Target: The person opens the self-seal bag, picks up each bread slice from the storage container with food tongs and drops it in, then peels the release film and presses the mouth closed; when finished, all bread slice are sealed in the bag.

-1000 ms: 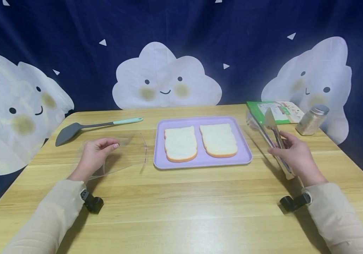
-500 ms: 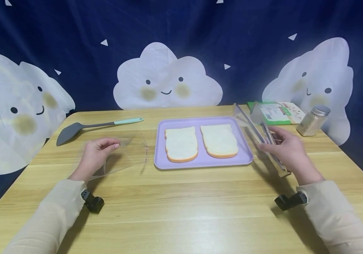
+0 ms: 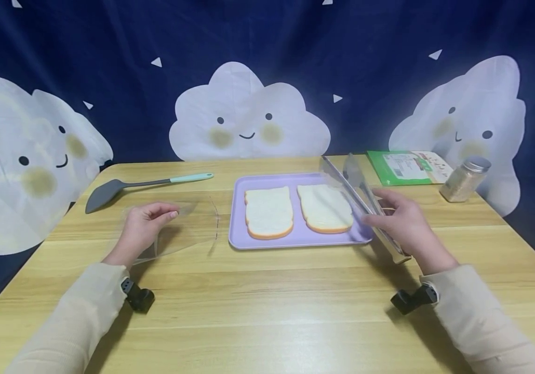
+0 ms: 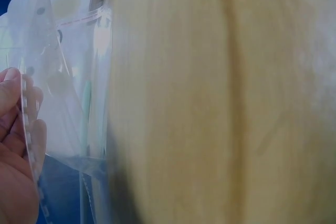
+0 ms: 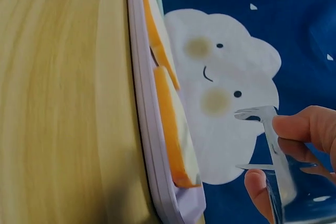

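Observation:
Between its thumb and fingertips, my left hand (image 3: pixel 142 228) pinches a clear plastic bag (image 3: pixel 195 228) above the table; the left wrist view shows the see-through sheet of the bag (image 4: pixel 68 129) up close. My right hand (image 3: pixel 403 223) grips metal tongs (image 3: pixel 354 174), their arms spread apart and tips pointing away over the right side of a purple tray (image 3: pixel 295 245). On that tray lie two slices of bread, the left slice (image 3: pixel 269 213) and the right slice (image 3: pixel 323 209). Nothing is between the tongs (image 5: pixel 281 161) in the right wrist view.
A grey spatula (image 3: pixel 105 195) with a mint handle lies at the back left. At the back right are a green and white packet (image 3: pixel 410 167) and a glass jar (image 3: pixel 465 179) with a metal lid. A dark cloud-patterned curtain (image 3: pixel 361 52) hangs behind the table.
My right hand has carried the tongs leftward, from in front of the packet to over the tray's right edge. The left hand and bag hold their place.

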Motion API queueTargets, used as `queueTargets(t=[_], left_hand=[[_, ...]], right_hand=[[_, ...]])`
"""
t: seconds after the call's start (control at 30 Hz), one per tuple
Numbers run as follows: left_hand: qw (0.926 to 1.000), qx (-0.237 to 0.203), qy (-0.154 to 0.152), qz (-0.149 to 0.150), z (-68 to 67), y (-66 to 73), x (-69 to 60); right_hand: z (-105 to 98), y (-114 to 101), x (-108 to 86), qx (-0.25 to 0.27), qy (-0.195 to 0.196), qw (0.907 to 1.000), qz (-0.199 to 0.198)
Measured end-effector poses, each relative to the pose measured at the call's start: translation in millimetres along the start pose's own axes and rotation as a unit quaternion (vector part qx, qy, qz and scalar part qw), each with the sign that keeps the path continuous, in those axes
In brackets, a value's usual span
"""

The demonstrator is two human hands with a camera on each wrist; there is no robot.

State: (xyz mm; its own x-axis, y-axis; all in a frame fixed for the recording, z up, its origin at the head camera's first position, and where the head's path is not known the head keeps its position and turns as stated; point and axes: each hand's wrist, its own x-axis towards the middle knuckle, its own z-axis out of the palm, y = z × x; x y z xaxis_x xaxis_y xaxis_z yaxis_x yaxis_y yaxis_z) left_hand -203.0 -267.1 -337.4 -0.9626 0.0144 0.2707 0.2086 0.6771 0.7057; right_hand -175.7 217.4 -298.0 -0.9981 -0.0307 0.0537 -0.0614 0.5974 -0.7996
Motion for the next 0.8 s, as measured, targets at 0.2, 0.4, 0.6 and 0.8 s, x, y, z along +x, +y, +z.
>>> queueTargets(t=[0.2, 0.4, 0.6, 0.8], left_hand=[[1.0, -0.002, 0.001, 0.003, 0.0, -0.4, 0.7], [1.0, -0.001, 0.002, 0.002, 0.1, -0.7, 0.8], [1.0, 0.001, 0.004, -0.001, 0.9, -0.7, 0.6], [1.0, 0.0, 0.005, 0.004, 0.5, -0.3, 0.2]], right_hand=[[11, -5, 0.3, -0.008, -0.024, 0.9996, -0.01], [25, -6, 3.1, -0.034, -0.038, 0.9985, -0.021], [38, -7, 4.9, -0.044, -0.055, 0.9971, -0.028], [47, -8, 5.9, -0.041, -0.061, 0.9967, -0.033]])
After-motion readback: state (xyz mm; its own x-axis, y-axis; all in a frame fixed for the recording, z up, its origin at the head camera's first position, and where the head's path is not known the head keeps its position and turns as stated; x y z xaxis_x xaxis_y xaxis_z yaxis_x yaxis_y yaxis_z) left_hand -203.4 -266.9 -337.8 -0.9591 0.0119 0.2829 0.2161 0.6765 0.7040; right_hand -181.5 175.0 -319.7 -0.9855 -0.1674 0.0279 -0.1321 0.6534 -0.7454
